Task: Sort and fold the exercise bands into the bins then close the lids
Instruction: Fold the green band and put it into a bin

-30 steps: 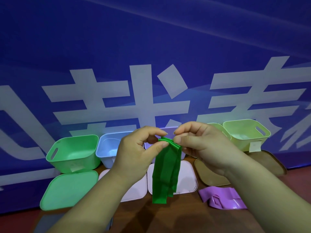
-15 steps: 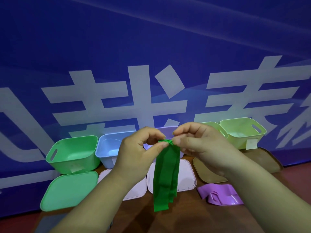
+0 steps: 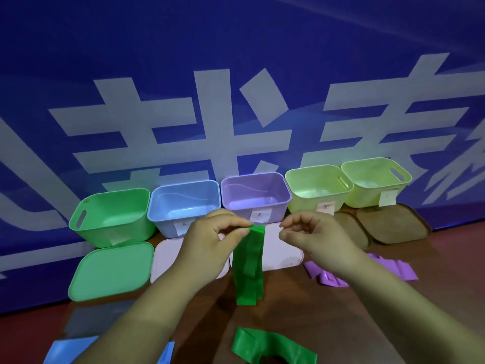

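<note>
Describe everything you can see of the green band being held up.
The green band is a flat, thin, rubbery-looking strip, folded into several layers that hang straight down. Its top fold is pinched by the left hand; the right hand is just off it. The uneven lower ends dangle above the brown table.

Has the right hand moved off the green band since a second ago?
Yes. The right hand has let go and pulled right, now in front of the pink lid; the green band hangs from the left hand alone.
</note>
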